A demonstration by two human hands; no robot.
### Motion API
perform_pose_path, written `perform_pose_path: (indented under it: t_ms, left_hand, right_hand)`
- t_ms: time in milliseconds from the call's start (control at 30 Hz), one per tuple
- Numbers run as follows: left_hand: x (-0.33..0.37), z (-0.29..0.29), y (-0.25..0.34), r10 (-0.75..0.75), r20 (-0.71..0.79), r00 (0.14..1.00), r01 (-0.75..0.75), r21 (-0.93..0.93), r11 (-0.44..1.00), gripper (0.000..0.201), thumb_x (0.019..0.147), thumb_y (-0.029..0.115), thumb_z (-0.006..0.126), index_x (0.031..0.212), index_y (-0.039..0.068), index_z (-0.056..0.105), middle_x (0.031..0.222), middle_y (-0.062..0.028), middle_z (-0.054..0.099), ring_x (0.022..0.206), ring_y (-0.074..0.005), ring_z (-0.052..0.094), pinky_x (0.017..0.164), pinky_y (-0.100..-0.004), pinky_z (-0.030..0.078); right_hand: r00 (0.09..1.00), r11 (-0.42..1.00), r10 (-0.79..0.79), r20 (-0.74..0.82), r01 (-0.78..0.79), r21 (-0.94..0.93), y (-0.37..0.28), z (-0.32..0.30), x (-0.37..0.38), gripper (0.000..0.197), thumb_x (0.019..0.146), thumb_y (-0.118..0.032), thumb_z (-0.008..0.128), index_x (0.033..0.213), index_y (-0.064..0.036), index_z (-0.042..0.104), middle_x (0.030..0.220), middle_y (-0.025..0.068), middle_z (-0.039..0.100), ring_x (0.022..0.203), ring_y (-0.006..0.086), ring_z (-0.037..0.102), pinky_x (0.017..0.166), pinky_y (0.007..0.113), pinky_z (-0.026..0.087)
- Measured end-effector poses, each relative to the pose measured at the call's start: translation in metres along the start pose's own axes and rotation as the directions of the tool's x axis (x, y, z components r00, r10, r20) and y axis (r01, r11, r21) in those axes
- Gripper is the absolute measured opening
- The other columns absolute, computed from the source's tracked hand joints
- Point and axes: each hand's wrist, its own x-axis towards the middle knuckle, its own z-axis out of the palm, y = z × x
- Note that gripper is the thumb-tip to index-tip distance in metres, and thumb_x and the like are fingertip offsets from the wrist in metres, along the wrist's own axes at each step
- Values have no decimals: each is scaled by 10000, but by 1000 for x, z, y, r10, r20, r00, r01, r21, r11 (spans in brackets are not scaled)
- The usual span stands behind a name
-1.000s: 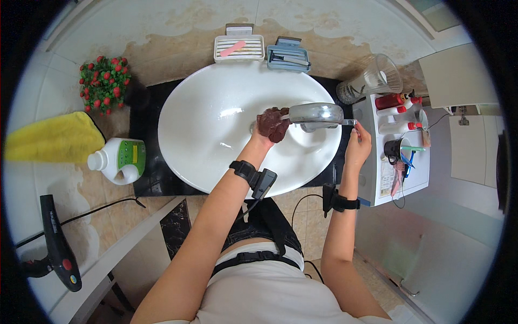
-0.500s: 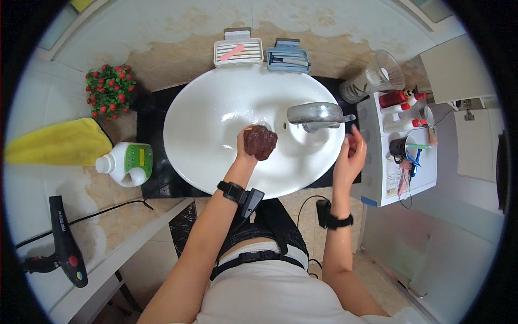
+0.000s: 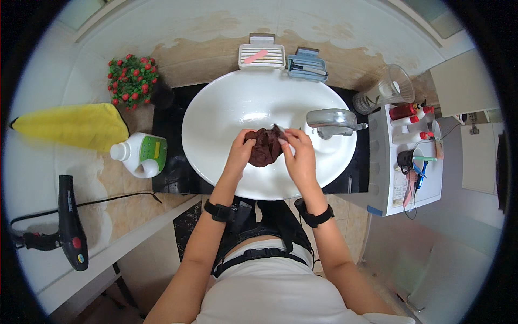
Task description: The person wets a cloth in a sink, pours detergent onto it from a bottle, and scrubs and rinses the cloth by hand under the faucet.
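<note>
A crumpled, dark brown wet cloth is held bunched up over the white oval washbasin. My left hand grips its left side, thumb in front. On the opposite side, the fingers of my right hand pinch an edge of the cloth and lift a small peak of it. Just right of my hands stands the chrome faucet; I make out no stream of water under its spout. Folds hide what kind of cloth piece it is.
Behind the basin hang a white soap dish and a blue-grey one. A detergent jug, yellow cloth, potted red-berry plant and hair dryer are at left. Bottles and a clear container are at right.
My right hand has come from beside the faucet handle to the cloth and now pinches it. The cloth, a compact lump in my left hand before, is looser. The whole view has shifted slightly.
</note>
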Motion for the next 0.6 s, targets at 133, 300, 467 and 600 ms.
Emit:
perform_pose_path:
  t_ms: [133, 300, 467, 600]
  left_hand:
    - [-10, -26, 18, -20, -24, 1000, 18, -72, 997, 217, 817, 93, 433, 1016, 53, 507, 963, -42, 539, 893, -137, 506, 782, -269, 398]
    - [-13, -46, 33, -28, 0, 1000, 27, 69, 997, 287, 878, 280, 448, 1053, 66, 524, 1002, -19, 541, 926, -125, 491, 831, -266, 355]
    - [-18, -45, 55, 135, 67, 989, -145, 182, 973, 368, 866, 275, 476, 1137, 26, 490, 1052, -40, 542, 973, -146, 488, 870, -275, 348]
    - [-22, -32, 68, 412, 163, 896, -443, 330, 833, 396, 788, 166, 597, 1128, -1, 481, 1062, -92, 543, 1021, -181, 489, 894, -303, 353]
  right_hand:
    - [998, 967, -18, 58, 3, 256, -19, -2, 17, 192, 818, -137, 517, 912, 14, 592, 847, 103, 556, 753, 219, 519, 683, 288, 413]
    - [965, 838, 109, 237, -218, 501, -41, -7, 34, 234, 867, -209, 484, 824, 12, 547, 571, -28, 383, 571, 54, 335, 507, 210, 312]
    - [929, 722, 136, 343, -330, 608, -61, -15, 48, 282, 893, -245, 445, 903, 11, 565, 734, -18, 542, 671, 54, 449, 618, 192, 389]
    - [897, 593, 152, 415, -418, 688, -69, -21, 52, 284, 895, -261, 436, 988, -21, 557, 840, 1, 573, 749, 72, 496, 697, 215, 399]
